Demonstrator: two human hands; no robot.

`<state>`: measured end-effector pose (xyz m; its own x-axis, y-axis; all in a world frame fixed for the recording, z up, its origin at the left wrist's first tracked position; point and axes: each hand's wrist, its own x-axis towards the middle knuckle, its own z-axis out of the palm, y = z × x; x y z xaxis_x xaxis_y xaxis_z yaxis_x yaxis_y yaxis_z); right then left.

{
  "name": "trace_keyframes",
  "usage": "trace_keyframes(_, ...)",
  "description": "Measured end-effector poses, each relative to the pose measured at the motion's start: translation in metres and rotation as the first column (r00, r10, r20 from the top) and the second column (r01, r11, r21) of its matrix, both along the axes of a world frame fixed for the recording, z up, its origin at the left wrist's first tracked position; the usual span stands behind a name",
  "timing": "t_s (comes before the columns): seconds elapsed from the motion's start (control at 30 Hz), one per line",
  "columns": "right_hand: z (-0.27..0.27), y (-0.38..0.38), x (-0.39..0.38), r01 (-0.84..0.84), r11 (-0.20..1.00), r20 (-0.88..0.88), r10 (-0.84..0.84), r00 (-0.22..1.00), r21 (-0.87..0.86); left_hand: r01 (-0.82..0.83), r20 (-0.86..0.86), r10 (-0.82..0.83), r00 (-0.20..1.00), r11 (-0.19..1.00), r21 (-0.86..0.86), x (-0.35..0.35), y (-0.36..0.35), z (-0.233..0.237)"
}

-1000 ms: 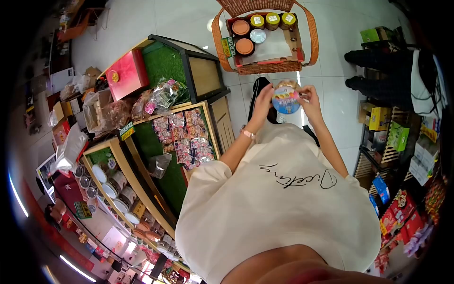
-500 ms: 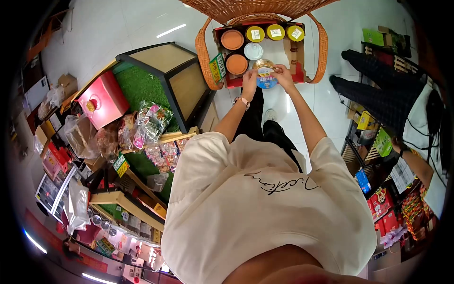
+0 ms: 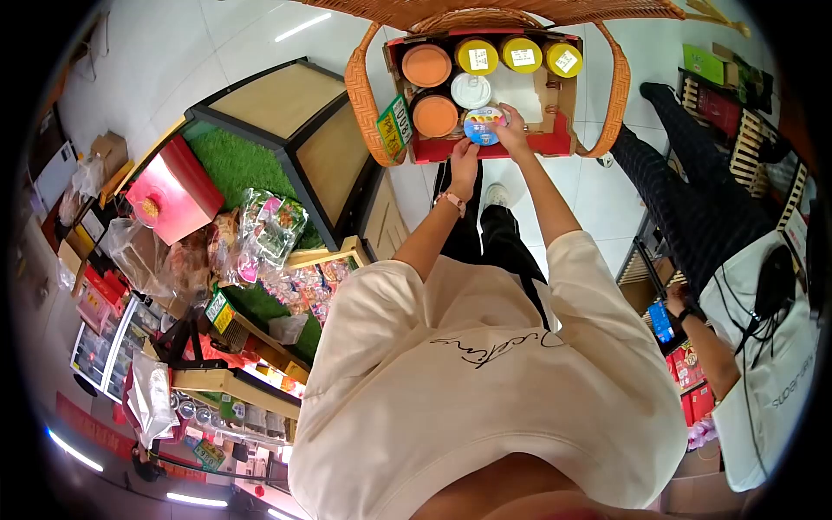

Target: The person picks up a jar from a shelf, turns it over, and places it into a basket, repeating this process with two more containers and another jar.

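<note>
A blue-labelled round container [image 3: 483, 126] is held over the front of a red-edged cardboard box [image 3: 555, 146]. My right hand [image 3: 512, 132] grips its right side. At its lower left edge is my left hand [image 3: 464, 159], fingers bent in against it. Behind the container stands a jar with a white lid [image 3: 471, 90]. Orange-lidded jars [image 3: 435, 116] fill the left of the box, and several yellow-lidded jars [image 3: 522, 56] line its back. A green and yellow price tag [image 3: 395, 128] leans at the left edge.
Wicker chair arms [image 3: 617, 95] flank the box. At left is a black-framed display [image 3: 299, 113] with green turf, a pink box [image 3: 173, 189] and bagged goods. A person [image 3: 763, 321] stands at right beside wooden shelving, one hand near a blue packet.
The container has turned so its label faces up, and my left hand has dropped to its lower edge. The other person has moved closer, hand now by the blue packet.
</note>
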<state>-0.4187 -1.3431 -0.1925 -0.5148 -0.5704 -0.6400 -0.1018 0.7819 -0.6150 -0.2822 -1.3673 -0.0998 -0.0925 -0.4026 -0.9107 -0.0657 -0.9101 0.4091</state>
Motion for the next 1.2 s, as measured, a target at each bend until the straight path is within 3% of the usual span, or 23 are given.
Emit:
trace_keyframes(0.03,0.014,-0.006,0.003,0.079,0.996,0.128,-0.083,0.988,0.035,-0.147,-0.001,0.150,0.989,0.971,0.191,-0.002,-0.002,0.008)
trace_keyframes(0.07,0.028,-0.012,0.004,0.152,0.985,0.249,-0.167,0.954,0.077,-0.154,-0.061,0.175,0.983,0.955,0.255,-0.002,-0.007,0.015)
trace_keyframes(0.2,0.035,-0.003,-0.002,0.284,0.946,0.528,-0.322,0.786,0.155,-0.144,-0.159,0.187,0.970,0.958,0.247,0.003,-0.008,-0.001)
trace_keyframes(0.3,0.041,0.000,-0.004,0.283,0.938,0.502,-0.346,0.792,0.199,-0.075,-0.139,0.113,0.984,0.964,0.256,0.005,-0.017,0.001)
trace_keyframes(0.43,0.042,0.001,-0.007,0.163,0.966,0.490,-0.243,0.837,0.199,-0.043,-0.172,0.084,0.981,0.972,0.229,0.024,-0.022,0.000)
trace_keyframes(0.53,0.030,-0.006,-0.019,-0.059,0.973,0.454,-0.050,0.890,0.223,-0.046,-0.080,0.067,0.995,0.971,0.235,0.041,-0.025,-0.002)
trace_keyframes(0.6,0.033,-0.010,-0.021,-0.237,0.934,0.417,0.109,0.902,0.269,0.061,-0.031,-0.056,0.998,0.980,0.189,0.056,-0.029,0.000)
trace_keyframes(0.7,0.083,-0.018,-0.010,0.285,0.937,0.514,-0.350,0.783,0.204,0.204,0.044,-0.207,0.977,0.976,0.072,0.080,-0.030,0.016)
trace_keyframes(0.8,0.114,0.006,-0.001,0.580,0.800,0.559,-0.556,0.615,0.157,0.216,0.052,-0.218,0.974,0.975,0.043,0.105,-0.033,0.028)
trace_keyframes(0.9,0.143,0.041,-0.011,0.443,0.876,0.659,-0.449,0.603,0.192,0.230,0.170,-0.221,0.960,0.973,-0.034,0.126,-0.026,0.048)
trace_keyframes(0.93,0.156,0.049,-0.019,0.328,0.926,0.684,-0.364,0.632,0.190,0.202,0.173,-0.179,0.968,0.971,-0.126,0.134,-0.019,0.047)
trace_keyframes(1.07,0.198,0.063,-0.055,0.114,0.966,0.595,-0.233,0.769,0.231,0.386,0.347,-0.288,0.893,0.885,-0.260,0.165,0.002,0.055)
trace_keyframes(1.2,0.179,0.076,-0.108,-0.053,0.979,0.449,-0.042,0.893,0.198,0.293,0.370,-0.153,0.916,0.887,-0.358,0.172,0.032,0.089)
